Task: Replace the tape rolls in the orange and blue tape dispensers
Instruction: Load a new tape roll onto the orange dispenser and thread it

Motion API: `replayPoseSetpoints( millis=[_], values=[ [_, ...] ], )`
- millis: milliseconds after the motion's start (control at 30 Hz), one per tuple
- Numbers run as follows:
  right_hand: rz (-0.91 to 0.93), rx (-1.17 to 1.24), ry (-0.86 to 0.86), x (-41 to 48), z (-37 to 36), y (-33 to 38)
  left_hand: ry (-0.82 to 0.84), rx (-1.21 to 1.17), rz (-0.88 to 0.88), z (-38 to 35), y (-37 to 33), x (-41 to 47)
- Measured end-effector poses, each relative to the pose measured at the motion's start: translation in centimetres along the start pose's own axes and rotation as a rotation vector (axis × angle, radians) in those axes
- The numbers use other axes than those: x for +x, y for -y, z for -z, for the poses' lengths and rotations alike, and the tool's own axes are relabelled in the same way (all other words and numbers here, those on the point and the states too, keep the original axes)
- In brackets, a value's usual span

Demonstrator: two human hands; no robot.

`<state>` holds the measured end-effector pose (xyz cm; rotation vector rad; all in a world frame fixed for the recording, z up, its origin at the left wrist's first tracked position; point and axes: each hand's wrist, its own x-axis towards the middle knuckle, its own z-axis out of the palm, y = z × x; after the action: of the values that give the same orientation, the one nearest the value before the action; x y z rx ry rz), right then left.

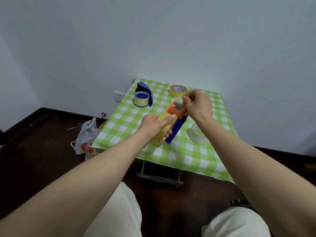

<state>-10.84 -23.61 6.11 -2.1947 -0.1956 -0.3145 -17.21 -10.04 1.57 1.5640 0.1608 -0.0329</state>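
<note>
An orange dispenser [174,110] holding a yellowish roll [162,129] is lifted mid-table; the blue dispenser [144,93] lies near the far-left corner.

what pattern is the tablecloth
Green and white checks, on the tablecloth; it shows in the head view, the only one.

I can read no text: print on the yellow tape roll's core [178,88] and the plastic bag's red mark [86,147] stay illegible.
</note>
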Motion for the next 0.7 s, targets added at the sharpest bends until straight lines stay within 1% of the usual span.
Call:
replayPoseSetpoints(
  millis=[67,133,233,333,433,600,700],
  values=[
    [-0.104,0.145,0.047,0.3,0.5,0.0,0.021,-0.012,0.011,0.0,0.0,-0.1],
    [-0.201,0.287,0.129,0.0,1.1,0.1,0.048,-0.020,0.035,0.1,-0.1,-0.3],
    [-0.246,0.390,0.179,-0.6,1.5,-0.2,0.085,-0.017,0.061,0.2,0.0,-0.4],
    [-0.280,0.332,0.135,-0.5,1.6,-0.9,0.113,-0.028,0.075,0.2,0.4,-0.4],
    [-0.322,0.265,0.141,-0.3,1.8,-1.7,0.111,-0.029,0.070,0.1,0.8,-0.4],
    [-0.279,0.149,0.162,0.0,1.5,-2.6,0.071,0.013,0.044,0.0,1.2,-0.3],
    [-0.281,0.141,0.162,0.0,1.3,-2.8,0.053,0.048,0.029,-0.1,1.2,-0.2]
  ],
)
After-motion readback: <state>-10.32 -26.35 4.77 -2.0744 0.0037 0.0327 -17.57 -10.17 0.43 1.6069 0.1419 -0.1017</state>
